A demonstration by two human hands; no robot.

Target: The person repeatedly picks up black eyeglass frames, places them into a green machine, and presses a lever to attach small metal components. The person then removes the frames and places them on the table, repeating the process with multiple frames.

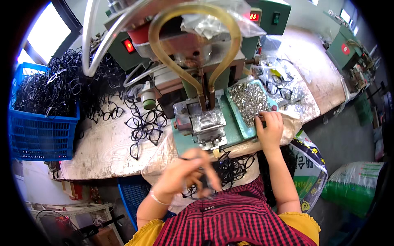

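My left hand (185, 174) is over my lap, in front of the machine, smeared by motion. Its fingers curl around a dark, thin-rimmed thing that looks like a black glasses frame (204, 180). At the right edge of a light-blue tray (245, 132), my right hand (270, 128) has its fingertips pressed together over small shiny metal parts (248, 102). Whatever lies between those fingertips is too small to make out. Between the hands stands a metal fixture (208, 123) on a green machine base, under two copper-coloured prongs (206, 98). Several black frames (234, 168) lie on my lap below it.
A blue basket (43, 135) heaped with black frames stands at the left. More frames (143, 125) lie on the worktable (106, 149). A thick yellowish hose (195, 10) loops above the fixture. Bagged glasses (283, 88) are beyond the tray; green-white sacks (355, 184) stand at right.
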